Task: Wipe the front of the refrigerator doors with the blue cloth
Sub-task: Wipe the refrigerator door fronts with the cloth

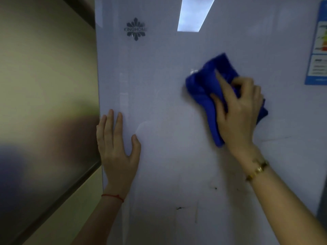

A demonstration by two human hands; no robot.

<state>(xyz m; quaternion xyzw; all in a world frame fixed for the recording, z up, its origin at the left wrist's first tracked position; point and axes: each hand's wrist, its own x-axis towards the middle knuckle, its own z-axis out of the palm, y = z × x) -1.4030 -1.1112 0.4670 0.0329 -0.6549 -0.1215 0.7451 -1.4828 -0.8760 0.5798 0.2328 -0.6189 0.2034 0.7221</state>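
Note:
A glossy pale refrigerator door [168,112] fills most of the view, with a dark snowflake logo [135,29] near its top left. My right hand [237,110] presses a bunched blue cloth [207,91] flat against the door's right half, fingers curled over the cloth. My left hand [116,145] rests flat on the door near its left edge, fingers spread and holding nothing. A few small dark marks [179,208] show low on the door.
A blue-bordered energy label [317,50] is stuck at the door's right edge. A brushed metal panel [47,103] stands to the left of the refrigerator. A ceiling light reflection [194,15] shows near the door's top.

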